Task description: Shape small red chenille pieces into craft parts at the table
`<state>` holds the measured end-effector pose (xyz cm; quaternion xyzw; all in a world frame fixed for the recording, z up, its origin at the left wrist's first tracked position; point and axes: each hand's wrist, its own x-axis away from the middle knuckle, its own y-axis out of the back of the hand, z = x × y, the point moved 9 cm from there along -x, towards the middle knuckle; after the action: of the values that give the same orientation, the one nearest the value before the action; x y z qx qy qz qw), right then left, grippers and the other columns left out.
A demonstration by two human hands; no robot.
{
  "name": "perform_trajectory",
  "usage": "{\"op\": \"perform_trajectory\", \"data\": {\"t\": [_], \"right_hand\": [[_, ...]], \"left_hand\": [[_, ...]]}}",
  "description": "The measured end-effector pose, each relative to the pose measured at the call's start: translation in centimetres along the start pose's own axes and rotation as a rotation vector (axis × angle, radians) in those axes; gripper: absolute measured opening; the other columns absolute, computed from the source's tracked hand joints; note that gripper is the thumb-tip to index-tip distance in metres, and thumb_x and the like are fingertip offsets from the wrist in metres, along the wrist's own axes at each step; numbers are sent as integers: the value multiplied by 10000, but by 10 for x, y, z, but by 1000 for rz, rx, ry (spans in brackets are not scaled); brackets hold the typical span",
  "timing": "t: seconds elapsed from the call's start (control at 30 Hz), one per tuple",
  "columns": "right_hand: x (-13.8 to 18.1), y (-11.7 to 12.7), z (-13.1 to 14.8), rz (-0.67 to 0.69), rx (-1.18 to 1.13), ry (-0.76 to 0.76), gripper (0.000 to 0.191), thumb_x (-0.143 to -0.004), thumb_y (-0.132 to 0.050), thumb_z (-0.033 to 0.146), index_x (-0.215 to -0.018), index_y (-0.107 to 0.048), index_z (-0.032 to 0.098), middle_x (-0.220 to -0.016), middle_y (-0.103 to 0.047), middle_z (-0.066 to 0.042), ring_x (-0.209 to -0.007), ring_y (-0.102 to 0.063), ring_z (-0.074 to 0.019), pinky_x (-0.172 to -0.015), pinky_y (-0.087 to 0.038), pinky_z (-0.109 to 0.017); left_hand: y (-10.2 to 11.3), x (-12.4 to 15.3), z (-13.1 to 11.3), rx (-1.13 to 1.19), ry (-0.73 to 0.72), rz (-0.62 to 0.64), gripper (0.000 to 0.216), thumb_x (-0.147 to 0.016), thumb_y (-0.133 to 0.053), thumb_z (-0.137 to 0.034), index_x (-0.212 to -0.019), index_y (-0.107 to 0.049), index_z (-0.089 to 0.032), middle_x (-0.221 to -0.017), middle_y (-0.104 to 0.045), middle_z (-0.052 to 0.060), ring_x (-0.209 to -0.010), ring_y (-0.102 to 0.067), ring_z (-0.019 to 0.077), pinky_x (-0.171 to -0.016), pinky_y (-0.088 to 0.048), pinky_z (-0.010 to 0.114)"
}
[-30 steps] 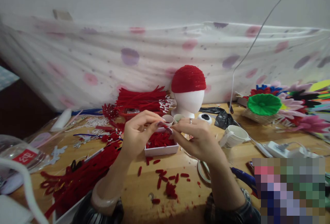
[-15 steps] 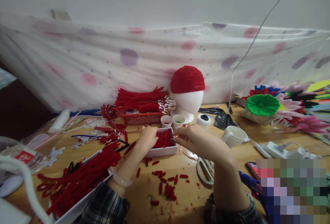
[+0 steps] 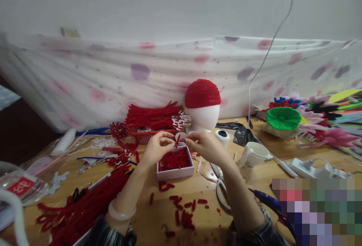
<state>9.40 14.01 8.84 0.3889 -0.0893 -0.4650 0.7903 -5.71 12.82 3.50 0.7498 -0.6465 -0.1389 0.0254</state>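
Note:
My left hand (image 3: 156, 148) and my right hand (image 3: 204, 146) meet above a small white box (image 3: 175, 171) filled with short red fuzzy pieces. Both pinch one red piece (image 3: 177, 141) between their fingertips, held just over the box. Behind them stands a white foam head (image 3: 203, 117) wearing a red cap (image 3: 202, 93). More red pieces (image 3: 183, 208) lie scattered on the wooden table (image 3: 203, 219) in front of the box.
A red basket of pipe cleaners (image 3: 149, 119) stands back left, and red stems (image 3: 85, 208) pile at front left. Scissors (image 3: 222, 189) lie by my right forearm. A white mug (image 3: 254, 154), a thread spool (image 3: 222, 137), a power strip (image 3: 313, 168) and colourful flowers (image 3: 285, 117) sit right.
My left hand dipped into the white box half a second ago and has come back up; both hands now pinch a red piece above the box. The camera has tilted slightly.

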Motion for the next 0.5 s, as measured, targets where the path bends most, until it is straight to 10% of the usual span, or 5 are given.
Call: {"op": "perform_trajectory", "data": {"t": [0.13,0.5], "right_hand": [[-8,-22,-7,86,-434,-103,228,-825,-608,356,-841,-684,142,-623,-650,-23,-548,-639,-148,-421,-434,-195],[-6,-26,-2,85,-701,-116,247,-736,-714,368,-708,-679,125,-539,-606,10,-462,-504,-76,-464,-396,-193]], "left_hand": [[2,15,-27,63,-78,1,311,-690,-664,-198,-991,-609,-139,-777,-721,39,-765,-680,176,-754,-535,312],[1,47,-83,-285,-460,-31,523,-708,-754,-213,-1210,-611,-246,-886,-564,1,-824,-567,150,-799,-485,281]]}}
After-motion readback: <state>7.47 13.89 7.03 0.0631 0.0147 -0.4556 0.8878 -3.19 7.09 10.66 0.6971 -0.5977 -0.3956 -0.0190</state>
